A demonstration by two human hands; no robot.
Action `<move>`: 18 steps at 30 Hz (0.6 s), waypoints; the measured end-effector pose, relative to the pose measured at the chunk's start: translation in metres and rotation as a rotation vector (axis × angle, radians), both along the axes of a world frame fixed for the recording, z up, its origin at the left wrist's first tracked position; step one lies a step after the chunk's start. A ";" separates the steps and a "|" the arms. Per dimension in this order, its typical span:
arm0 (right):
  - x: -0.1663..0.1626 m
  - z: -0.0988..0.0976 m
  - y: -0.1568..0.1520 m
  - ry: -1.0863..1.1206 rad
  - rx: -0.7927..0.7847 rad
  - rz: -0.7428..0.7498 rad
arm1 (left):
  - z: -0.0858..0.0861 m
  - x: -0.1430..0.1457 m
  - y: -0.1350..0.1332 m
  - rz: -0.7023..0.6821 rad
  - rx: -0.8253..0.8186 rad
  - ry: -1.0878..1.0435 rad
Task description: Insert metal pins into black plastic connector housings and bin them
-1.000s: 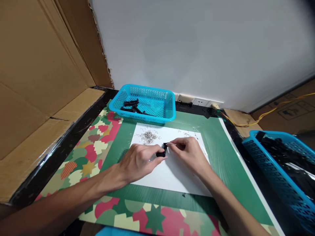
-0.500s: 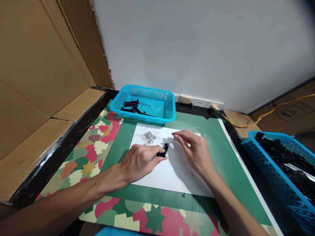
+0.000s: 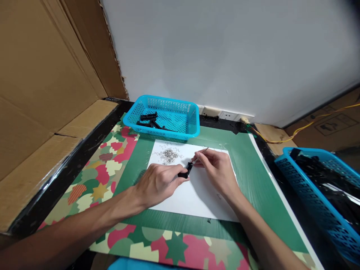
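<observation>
Between thumb and fingers, my left hand grips a small black plastic part above a white sheet of paper. My right hand pinches a thin metal tool like tweezers, its lower tip at the upper end of the black part. Whether the tip holds a small piece is too small to tell. Beyond my left hand, a pile of small silvery bent wire pieces lies on the paper, with a few strewn around it.
A blue basket with several black parts stands at the back by the wall. Another blue basket, filled with black pieces, is at the right. Cardboard walls the left side. Yellow cable runs from a socket.
My right hand has moved left and slightly down, bringing the metal tool's tip to the black part. My left hand keeps its grip on the part, nearly still.
</observation>
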State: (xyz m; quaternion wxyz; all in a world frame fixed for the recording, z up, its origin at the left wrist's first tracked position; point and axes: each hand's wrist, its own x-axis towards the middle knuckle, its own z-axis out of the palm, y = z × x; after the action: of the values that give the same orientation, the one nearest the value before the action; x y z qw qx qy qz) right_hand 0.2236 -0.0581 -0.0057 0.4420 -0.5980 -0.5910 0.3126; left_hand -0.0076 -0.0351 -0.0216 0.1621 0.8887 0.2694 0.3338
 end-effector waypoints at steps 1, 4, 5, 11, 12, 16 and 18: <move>0.000 0.000 0.000 -0.010 -0.001 0.005 | 0.000 0.000 0.000 0.000 -0.001 -0.001; 0.001 0.000 0.000 -0.031 0.000 0.022 | 0.000 0.001 0.001 0.003 -0.004 0.000; 0.001 0.000 0.000 -0.038 0.001 0.025 | 0.000 0.001 0.001 0.003 -0.002 -0.003; 0.002 -0.001 0.002 0.045 -0.050 0.015 | 0.003 0.001 0.000 0.020 -0.016 0.014; 0.002 -0.002 0.003 0.085 -0.058 0.009 | 0.004 0.001 -0.001 0.032 -0.034 0.028; -0.001 -0.001 0.002 0.184 -0.081 -0.025 | 0.006 0.001 -0.001 0.051 -0.109 0.043; -0.003 0.000 0.000 0.206 -0.088 -0.043 | 0.006 0.001 -0.001 0.059 -0.144 0.041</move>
State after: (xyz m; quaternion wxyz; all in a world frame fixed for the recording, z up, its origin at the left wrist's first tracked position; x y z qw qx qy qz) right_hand 0.2207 -0.0579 -0.0053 0.4806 -0.5939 -0.5151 0.3886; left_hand -0.0068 -0.0365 -0.0152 0.2101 0.8730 0.3223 0.2998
